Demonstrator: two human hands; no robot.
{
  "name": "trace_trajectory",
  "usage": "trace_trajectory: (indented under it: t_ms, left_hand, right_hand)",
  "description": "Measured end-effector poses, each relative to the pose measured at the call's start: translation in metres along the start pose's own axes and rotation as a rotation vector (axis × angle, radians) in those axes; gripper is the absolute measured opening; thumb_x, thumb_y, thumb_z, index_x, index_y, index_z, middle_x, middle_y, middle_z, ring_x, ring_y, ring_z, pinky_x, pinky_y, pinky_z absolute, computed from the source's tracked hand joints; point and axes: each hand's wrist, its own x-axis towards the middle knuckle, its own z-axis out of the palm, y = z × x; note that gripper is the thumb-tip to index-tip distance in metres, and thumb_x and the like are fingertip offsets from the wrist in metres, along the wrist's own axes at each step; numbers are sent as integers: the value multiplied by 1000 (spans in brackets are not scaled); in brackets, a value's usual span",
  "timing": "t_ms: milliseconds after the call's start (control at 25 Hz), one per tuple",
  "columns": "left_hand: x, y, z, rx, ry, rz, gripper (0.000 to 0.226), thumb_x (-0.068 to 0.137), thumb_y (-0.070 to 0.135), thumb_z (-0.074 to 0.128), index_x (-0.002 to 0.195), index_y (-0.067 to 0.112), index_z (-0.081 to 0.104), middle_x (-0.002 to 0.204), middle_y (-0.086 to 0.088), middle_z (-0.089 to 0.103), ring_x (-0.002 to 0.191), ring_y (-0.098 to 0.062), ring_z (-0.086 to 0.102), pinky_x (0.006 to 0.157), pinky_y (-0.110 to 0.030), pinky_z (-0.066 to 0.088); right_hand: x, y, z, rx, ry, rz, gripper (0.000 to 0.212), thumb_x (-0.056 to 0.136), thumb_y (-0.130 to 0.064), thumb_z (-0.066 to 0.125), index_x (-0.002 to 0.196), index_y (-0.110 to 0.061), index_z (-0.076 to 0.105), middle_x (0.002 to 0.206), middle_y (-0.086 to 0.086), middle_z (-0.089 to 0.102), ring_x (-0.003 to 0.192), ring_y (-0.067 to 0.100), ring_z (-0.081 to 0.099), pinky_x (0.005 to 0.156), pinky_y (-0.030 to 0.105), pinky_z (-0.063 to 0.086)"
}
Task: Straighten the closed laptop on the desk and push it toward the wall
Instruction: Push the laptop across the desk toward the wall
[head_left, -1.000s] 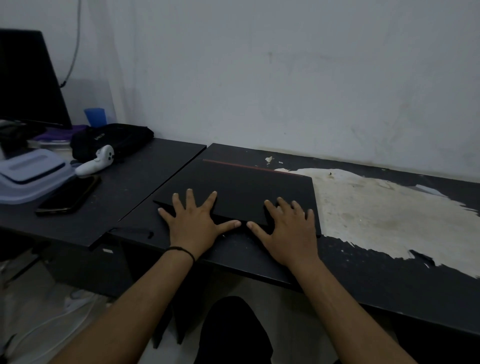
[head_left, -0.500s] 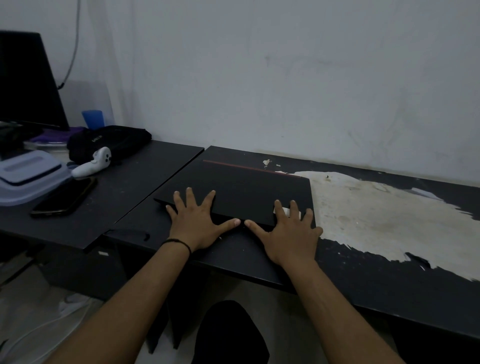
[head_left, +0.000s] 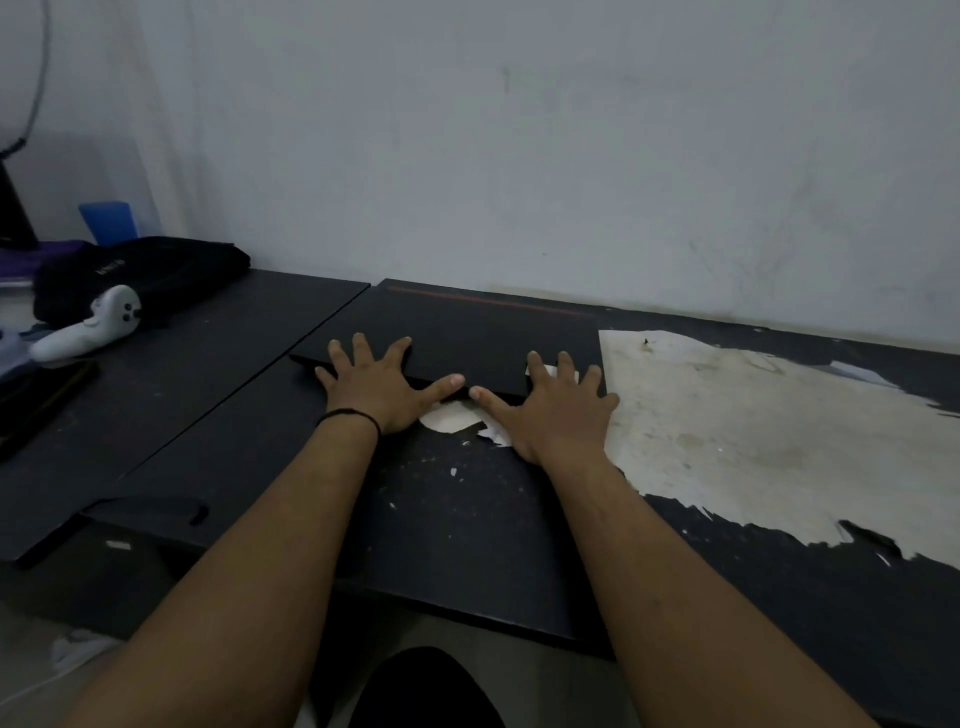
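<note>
Closed laptop (head_left: 467, 338) flat on the desk (head_left: 467, 545), far edge near the wall (head_left: 519, 156) but apparently not touching; a narrow dark strip of desk seems visible between them. Left side just beside the seam where the second desk (head_left: 182, 389) joins; right side just beside the pale worn patch (head_left: 753, 441).

Both hands open and flat, gripping nothing. Left hand (head_left: 376, 387) spread over the near edge of the laptop, fingers on the lid, thumb along the front. Right hand (head_left: 558, 410) the same, closer to the near right corner, thumb pointing to the left thumb, tips almost meeting.

Handling, as a judgement: rigid and thin, moderately heavy, likely to slide as one piece and not bend. Lid looks smooth, so palms could slip; better to press against the near edge, not only on top. Peeled desk surface under it is uneven and could catch the feet. Good hold: near edge, hands well apart, so any turning can be corrected.

Long axis about parallel to the wall, red line (head_left: 493, 301) at the far side, so hinge side probably toward the wall. Nearly straight, perhaps slightly rotated; hard to tell with the wide lens. Probably only a short push left.
</note>
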Motion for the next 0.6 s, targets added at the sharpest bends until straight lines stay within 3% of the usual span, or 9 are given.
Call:
trace_trajectory:
  t_ms: [600]
  left_hand:
    - [79,17,18,-14,83,7,116,54,102,25,153,41,17,165,-16,0,147,-45,-9,117,-64,1]
  right_hand:
    - [80,-1,25,-23,52,-6,111,64,-101,13,153,-37,25,163,4,23,145,40,18,107,61,24]
